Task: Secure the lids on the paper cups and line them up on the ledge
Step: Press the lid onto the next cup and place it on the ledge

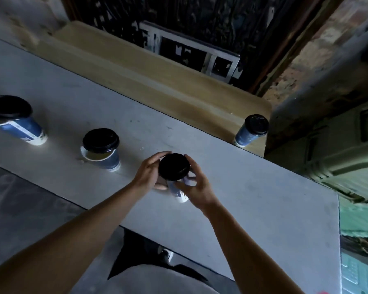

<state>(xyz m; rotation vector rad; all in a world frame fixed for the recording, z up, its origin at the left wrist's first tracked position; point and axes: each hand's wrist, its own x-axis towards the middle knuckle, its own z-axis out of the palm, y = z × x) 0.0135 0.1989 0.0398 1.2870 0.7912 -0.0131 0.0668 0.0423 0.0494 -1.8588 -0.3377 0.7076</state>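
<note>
One wide-angle view is taken from the person's head, above the near edge of the grey table (263,209); it is aimed forward and steeply down, close; the wooden ledge (157,85) beyond the table is included.

3 cups (101,148) on table (253,198); 1 on ledge (157,81)

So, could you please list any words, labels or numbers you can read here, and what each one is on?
No text is readable.
On the far-left cup: a white label, print too blurred.
On the held cup: a white patch, blurred.
On the black-and-white panel at the back: shapes only, nothing legible.
</note>
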